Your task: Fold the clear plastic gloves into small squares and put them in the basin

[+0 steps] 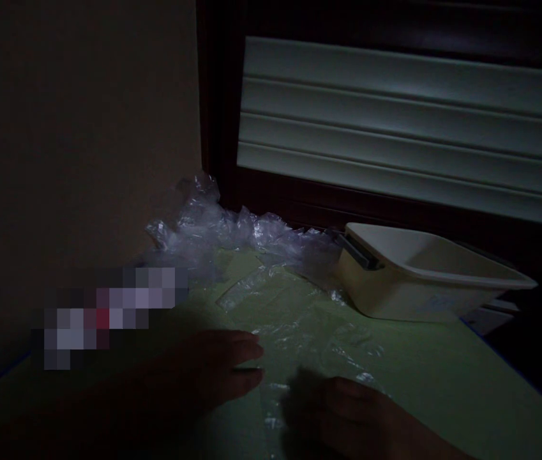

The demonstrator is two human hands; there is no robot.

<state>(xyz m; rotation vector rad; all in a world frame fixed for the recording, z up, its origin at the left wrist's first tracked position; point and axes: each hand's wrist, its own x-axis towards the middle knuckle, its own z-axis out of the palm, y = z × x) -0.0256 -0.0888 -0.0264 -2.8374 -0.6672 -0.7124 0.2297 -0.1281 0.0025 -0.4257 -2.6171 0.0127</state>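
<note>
In the dim head view, my left hand [223,364] is low over the green tabletop [462,370], its fingers apart and pointing right, with nothing between them. Lower right of it, my right hand [347,409] rests over the near part of a clear plastic sheet [299,319]; its fingers are in deep shadow, so what they hold, if anything, is hidden. The thin, shiny sheet lies spread flat from the middle of the table toward both hands.
Crumpled clear plastic [261,230] is heaped along the back edge. A cream bin [399,294] with a dark handle stands at the back right. A blurred-out item [122,306] lies at the left by the wall. Behind is a slatted panel [395,121].
</note>
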